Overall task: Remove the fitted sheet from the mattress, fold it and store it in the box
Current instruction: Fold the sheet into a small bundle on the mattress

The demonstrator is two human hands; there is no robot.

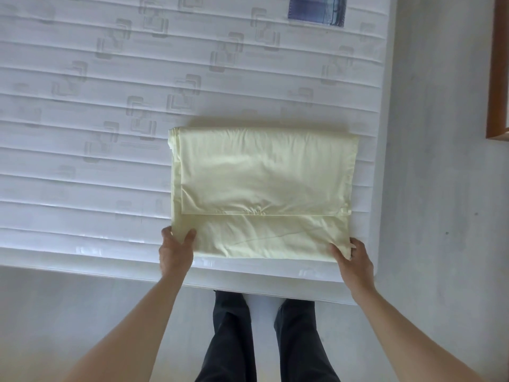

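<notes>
Fitted sheet (261,188): pale yellow, folded to a flat rectangle of several layers, lying on the bare mattress (82,106) near its front right corner, close to the near edge.

Head view, the only one.
- A folded flap covers the upper part; its hem crosses the rectangle, with a small gathered pucker near the middle, likely the elastic.
- Left hand (176,252) pinches the near left corner, thumb on top, fingers under the edge.
- Right hand (352,257) pinches the near right corner the same way. Hands well apart, one per corner.
- Mattress cover is quilted white with a blue label (316,9) at the far edge. Wooden frame (495,64) at far right, on the floor side. Person's dark trouser legs (231,340) stand below the mattress edge.
- No box visible.

Handling, judged: light, soft, limp cloth; no stiffness, so layers will sag and slide apart if lifted by the corners alone. Elastic edges tend to bunch and spring the fold open. Better hold: corners for one more fold, then both palms beneath the bundle for carrying.
</notes>
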